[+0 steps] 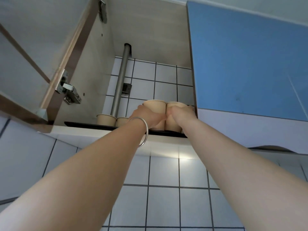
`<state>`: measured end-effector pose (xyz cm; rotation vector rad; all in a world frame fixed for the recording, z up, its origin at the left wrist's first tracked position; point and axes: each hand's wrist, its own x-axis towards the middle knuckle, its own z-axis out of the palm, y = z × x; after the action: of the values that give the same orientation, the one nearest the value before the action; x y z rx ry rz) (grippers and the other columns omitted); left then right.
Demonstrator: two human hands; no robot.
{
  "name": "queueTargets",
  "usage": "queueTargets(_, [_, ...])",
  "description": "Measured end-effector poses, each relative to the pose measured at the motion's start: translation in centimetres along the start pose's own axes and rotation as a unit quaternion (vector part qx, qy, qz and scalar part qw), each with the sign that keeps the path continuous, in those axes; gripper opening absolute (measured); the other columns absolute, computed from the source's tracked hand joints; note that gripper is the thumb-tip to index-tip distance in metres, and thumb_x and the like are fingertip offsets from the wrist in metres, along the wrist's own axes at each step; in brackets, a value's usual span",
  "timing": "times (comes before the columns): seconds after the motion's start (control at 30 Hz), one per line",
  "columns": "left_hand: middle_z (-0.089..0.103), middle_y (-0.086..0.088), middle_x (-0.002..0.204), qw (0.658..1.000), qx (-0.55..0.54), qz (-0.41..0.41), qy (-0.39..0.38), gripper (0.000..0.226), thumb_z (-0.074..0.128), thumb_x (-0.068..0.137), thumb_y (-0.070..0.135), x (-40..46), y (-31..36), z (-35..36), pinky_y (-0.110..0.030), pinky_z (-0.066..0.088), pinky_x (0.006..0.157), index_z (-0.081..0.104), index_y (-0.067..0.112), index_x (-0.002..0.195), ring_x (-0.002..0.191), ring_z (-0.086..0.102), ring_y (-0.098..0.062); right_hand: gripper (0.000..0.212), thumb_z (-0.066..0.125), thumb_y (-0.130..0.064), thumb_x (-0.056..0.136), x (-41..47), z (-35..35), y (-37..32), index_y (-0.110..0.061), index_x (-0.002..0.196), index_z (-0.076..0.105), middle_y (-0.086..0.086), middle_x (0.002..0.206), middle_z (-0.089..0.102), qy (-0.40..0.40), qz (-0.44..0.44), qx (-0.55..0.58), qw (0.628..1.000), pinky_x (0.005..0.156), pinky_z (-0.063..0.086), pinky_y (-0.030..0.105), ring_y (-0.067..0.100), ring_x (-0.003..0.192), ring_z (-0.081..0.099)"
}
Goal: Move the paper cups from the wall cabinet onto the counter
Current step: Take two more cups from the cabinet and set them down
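Observation:
I look up into an open wall cabinet (93, 80). Two tan paper cups stand side by side at the shelf's front right. My left hand (146, 116), a silver bangle on its wrist, wraps the left cup (155, 106). My right hand (180, 115) wraps the right cup (175, 105). Both cups still touch the dark shelf liner (86, 125). Further left on the shelf stand two more paper cups (105, 119), only their upper parts showing above the edge. The counter is out of view.
The cabinet door (25, 52) hangs open at the left with its hinge (68, 88) exposed. A grey metal pipe (120, 80) runs up the cabinet's back. A shut blue door (250, 59) is at the right. White tiled wall (165, 180) lies below the cabinet.

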<state>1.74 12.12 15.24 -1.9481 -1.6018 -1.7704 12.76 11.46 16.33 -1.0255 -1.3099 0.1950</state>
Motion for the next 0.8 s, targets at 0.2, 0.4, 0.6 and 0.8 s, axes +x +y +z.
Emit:
queueTargets(0.2, [0.059,-0.004,0.118,0.996,-0.084,0.011,0.029,0.075,0.068,0.068,0.052,-1.0,0.3,-3.8,-0.031,0.049,0.081,0.047,0.014,0.128,0.105,0.058,-0.024,0.068,0.064,-0.027,0.080,-2.7,-0.5,-1.4,-0.014,0.138,0.031,0.011,0.130,0.050,0.000,-0.044,0.087,0.995,0.079,0.048,0.037,0.031,0.110,0.054])
queueTargets(0.4, [0.062,-0.003,0.112,0.988,-0.153,-0.022,-0.024,0.049,0.069,0.077,0.039,-4.0,-0.7,-7.6,-0.036,0.053,0.089,0.050,0.019,0.117,0.103,0.059,-0.022,0.073,0.069,-0.039,0.076,-5.7,0.1,-1.9,-0.014,0.137,0.036,0.008,0.130,0.051,-0.023,-0.050,0.168,0.984,0.089,0.049,0.041,0.030,0.111,0.055])
queueTargets(0.6, [0.065,-0.006,0.116,0.983,-0.170,-0.058,-0.041,0.065,0.074,0.062,0.037,-8.5,-1.4,-10.2,-0.042,0.055,0.089,0.051,0.020,0.121,0.106,0.062,-0.024,0.073,0.070,-0.047,0.071,-9.1,1.1,-1.6,-0.013,0.131,0.047,0.007,0.125,0.060,-0.056,-0.038,0.207,0.976,0.085,0.050,0.035,0.029,0.108,0.059])
queueTargets(0.8, [0.060,-0.009,0.120,0.968,-0.226,-0.105,-0.027,0.063,0.073,0.074,0.017,-15.9,-2.8,-11.6,-0.036,0.054,0.078,0.042,0.017,0.129,0.108,0.059,-0.026,0.077,0.077,-0.048,0.065,-15.3,0.3,-0.9,-0.010,0.126,0.048,0.005,0.121,0.060,-0.160,0.028,0.290,0.943,0.091,0.051,0.037,0.025,0.109,0.059])
